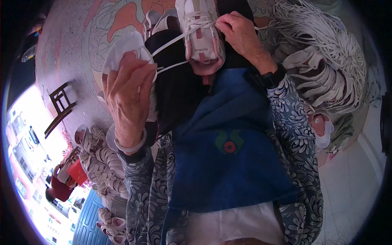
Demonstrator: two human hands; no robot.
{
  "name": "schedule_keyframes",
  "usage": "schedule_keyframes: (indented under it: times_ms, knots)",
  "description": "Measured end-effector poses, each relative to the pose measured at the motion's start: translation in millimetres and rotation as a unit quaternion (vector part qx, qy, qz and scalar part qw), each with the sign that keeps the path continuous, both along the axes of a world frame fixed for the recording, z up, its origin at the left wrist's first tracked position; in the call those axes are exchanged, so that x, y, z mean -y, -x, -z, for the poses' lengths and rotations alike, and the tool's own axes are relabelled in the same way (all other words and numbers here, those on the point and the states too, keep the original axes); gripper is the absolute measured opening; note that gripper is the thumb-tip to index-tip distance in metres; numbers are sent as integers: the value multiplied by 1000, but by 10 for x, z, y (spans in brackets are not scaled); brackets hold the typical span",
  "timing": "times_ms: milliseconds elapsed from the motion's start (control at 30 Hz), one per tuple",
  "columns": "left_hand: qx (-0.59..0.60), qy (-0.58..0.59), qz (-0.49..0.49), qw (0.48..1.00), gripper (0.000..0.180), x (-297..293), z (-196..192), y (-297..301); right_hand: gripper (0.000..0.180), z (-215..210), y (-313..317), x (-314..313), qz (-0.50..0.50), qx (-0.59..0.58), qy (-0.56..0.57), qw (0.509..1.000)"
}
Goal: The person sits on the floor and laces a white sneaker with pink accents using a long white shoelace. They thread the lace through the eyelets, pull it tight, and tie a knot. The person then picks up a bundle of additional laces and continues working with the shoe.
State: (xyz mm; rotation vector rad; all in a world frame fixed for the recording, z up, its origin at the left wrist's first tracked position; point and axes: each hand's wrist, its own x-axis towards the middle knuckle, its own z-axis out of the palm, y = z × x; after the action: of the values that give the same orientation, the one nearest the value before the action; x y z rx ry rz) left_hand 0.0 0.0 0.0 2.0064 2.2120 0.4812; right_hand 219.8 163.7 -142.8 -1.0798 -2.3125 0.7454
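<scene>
A white and pink sneaker (202, 45) rests on my lap, toe toward the far side, its tongue and heel opening toward me. White laces cross its front. My right hand (241, 34) pinches a white shoelace (173, 44) at the sneaker's right edge. That strand stretches left across the shoe to my left hand (128, 96), whose fingers are closed near the lace; a second strand from the shoe's collar also ends at its fingertips. Beneath and behind my left hand is another pale shoe (134, 47) with a pink inside, partly hidden by the hand.
A large bundle of white laces (326, 45) lies at the right beside stacked pale shoe parts (306, 69). More sneakers (104, 159) are piled at the lower left, near a blue plastic surface (92, 220). A dark wooden stool (61, 104) and a person in red (61, 188) are farther left.
</scene>
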Motion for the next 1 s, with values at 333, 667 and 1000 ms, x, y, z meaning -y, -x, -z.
schedule_keyframes:
  times_ms: [333, 667, 1000]
  knots:
    - [7, -2, 167, 986, 5, -466, 426, -196, 19, -15, 58, -127, -68, 3, 25, 997]
    - [111, 7, 105, 988, 13, -774, 1016, -85, 21, 136, 63, 33, -1, -23, -101, 995]
    - [-31, -6, 243, 970, 27, -865, 1118, 153, 33, -262, 101, 367, 20, 55, 5, 998]
